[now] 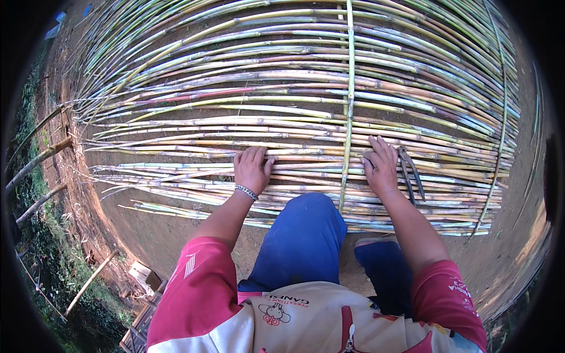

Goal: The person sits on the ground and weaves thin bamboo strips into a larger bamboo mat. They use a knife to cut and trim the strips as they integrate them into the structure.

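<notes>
Your left hand [252,169] lies flat, fingers together, on the mat of bamboo canes [294,117] spread over the bare earth [153,229], and your right hand [379,165] rests palm-down on the same canes, just right of the green cross cane [349,117]. Dark pliers [411,172] lie on the canes just beside your right hand. Your blue-trousered knee [309,226] presses the mat's near edge between your arms.

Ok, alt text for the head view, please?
Seen from above, a kneeling person presses the left hand and right hand flat on a mat of cane stalks laid on bare soil. Pliers lie beside the right hand.
</notes>
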Tool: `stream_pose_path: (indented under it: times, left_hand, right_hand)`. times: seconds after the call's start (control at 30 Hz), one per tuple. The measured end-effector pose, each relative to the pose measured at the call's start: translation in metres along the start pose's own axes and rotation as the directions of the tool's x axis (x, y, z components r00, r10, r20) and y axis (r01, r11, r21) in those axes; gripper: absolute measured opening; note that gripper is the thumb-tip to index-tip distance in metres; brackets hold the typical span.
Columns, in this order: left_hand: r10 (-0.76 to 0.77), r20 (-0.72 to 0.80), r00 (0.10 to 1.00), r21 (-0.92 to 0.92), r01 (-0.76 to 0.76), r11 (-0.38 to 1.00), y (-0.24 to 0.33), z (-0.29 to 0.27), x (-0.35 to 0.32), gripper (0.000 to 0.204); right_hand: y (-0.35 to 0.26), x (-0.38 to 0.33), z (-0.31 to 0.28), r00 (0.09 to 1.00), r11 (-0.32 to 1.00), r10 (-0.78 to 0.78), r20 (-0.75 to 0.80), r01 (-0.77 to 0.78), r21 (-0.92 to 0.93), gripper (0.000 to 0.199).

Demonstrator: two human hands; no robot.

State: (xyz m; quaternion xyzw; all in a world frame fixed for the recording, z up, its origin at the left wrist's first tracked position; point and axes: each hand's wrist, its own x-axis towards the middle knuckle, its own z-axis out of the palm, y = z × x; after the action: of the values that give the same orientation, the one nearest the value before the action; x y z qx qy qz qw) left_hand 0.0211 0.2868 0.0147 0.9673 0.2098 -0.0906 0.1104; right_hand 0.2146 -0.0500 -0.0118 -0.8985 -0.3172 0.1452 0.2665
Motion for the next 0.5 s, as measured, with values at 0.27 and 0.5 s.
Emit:
stream_pose_path:
  times: [0.27, 0.5]
  left_hand:
    - [-0.136, -0.123, 0.983, -0.081, 0.126, 0.989, 0.001, 0.024, 0.007, 0.025]
    - [-0.386, -0.318, 0.866, -0.293, 0.297, 0.909, 0.019, 0.028, 0.004, 0.027]
  right_hand:
    - [0.004, 0.005, 0.0, 0.994, 0.99, -0.11, 0.022, 0.111, -0.091, 0.017]
    - [0.011, 0.0, 0.002, 0.992, 0.99, -0.115, 0.06, 0.119, -0.071, 0.02]
